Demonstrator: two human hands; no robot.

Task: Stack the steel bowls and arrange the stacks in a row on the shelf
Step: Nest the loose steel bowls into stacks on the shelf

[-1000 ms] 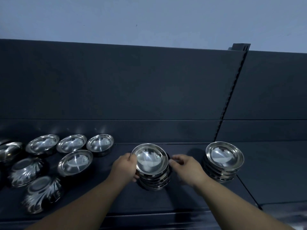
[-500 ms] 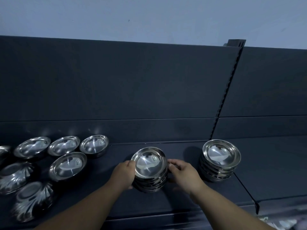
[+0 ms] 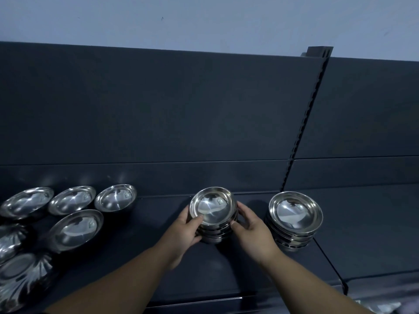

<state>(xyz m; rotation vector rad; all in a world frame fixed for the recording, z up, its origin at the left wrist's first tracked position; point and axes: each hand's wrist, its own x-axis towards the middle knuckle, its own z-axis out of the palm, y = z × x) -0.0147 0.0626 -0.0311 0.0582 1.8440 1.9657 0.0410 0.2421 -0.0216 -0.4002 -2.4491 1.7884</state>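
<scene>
A dark shelf with a tall dark back panel fills most of the view, and a slotted upright is seen above and to the right of the hands. A finished stack of steel bowls is set on the shelf just to the right of the right hand, apart from it. A second stack of bowls is clasped between the two hands near the back of the shelf. The left hand is closed on the stack's left side, its thumb laid over the top bowl's rim. The right hand is wrapped against the stack's right side, fingers curled behind it. Well to the left of the left hand, four loose plain bowls are seen open side up, three of them in a row along the back. Further left still, fluted bowls are partly cut off by the frame edge.
</scene>
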